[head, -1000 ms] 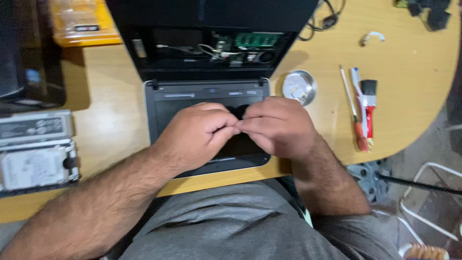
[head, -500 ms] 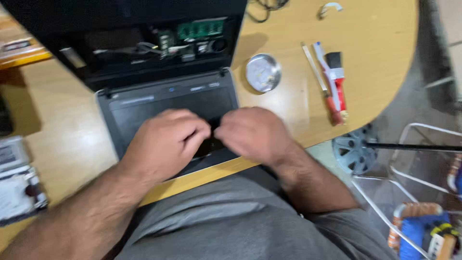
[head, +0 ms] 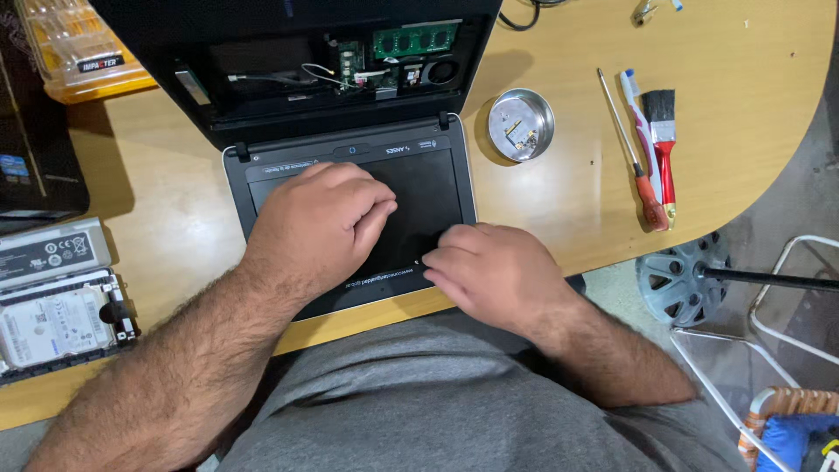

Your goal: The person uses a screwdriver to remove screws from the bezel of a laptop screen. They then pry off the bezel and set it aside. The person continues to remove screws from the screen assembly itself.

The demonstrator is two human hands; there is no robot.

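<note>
With both hands flat on it, the black laptop panel (head: 419, 188) sits at the bench's near edge, under the opened chassis (head: 350, 61). Left hand (head: 319, 223) presses fingers-curled, clamped on nothing; right hand (head: 494, 271) has fingertips together at the panel's lower edge. Looks thin, light, flexy plastic: fragile clips, best lifted by the edges.

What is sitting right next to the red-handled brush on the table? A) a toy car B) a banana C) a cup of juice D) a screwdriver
D: a screwdriver with an orange handle lies just beside the red-handled brush on the wooden table.
</note>
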